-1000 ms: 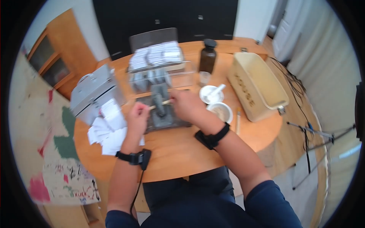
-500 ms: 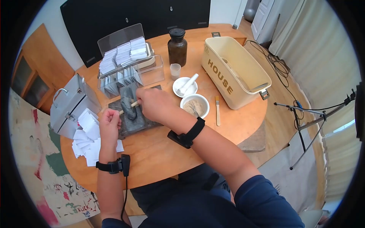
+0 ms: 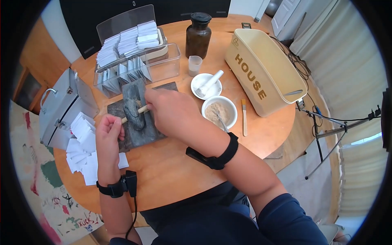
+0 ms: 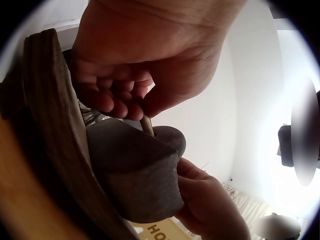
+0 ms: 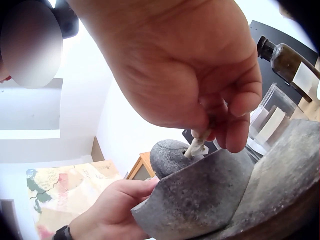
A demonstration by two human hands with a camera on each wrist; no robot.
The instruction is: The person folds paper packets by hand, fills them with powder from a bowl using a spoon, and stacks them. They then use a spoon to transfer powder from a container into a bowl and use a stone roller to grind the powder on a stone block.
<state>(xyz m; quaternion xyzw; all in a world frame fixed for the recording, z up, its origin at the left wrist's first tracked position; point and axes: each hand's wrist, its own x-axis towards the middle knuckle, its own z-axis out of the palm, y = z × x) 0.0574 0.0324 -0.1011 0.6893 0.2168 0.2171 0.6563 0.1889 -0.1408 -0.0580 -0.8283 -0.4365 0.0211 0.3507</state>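
On the table a dark stone grinding wheel [image 3: 134,116] stands upright in a boat-shaped stone trough [image 3: 133,87], which rests on a grey slab [image 3: 168,87]. A thin wooden axle [image 3: 143,109] runs through the wheel. My left hand [image 3: 108,132] pinches its left end between thumb and fingers. The axle's other end is gripped by my right hand [image 3: 173,110], palm downward, over the trough's right side. In the right wrist view the wheel [image 5: 167,157] shows above the trough wall [image 5: 200,192]; its lower part is hidden there.
White paper packets [image 3: 83,151] lie left beside a silver metal case [image 3: 67,108]. Behind stands a clear organizer [image 3: 167,67] filled with packets. To the right are a mortar with pestle [image 3: 211,83], a bowl of powder [image 3: 216,112], a brush [image 3: 244,118], a brown jar [image 3: 199,36] and a cream bin [image 3: 249,75].
The head view has shifted and sharpened, bringing the table closer. Both hands keep hold of the axle, and more of the trough's far end shows beyond the wheel.
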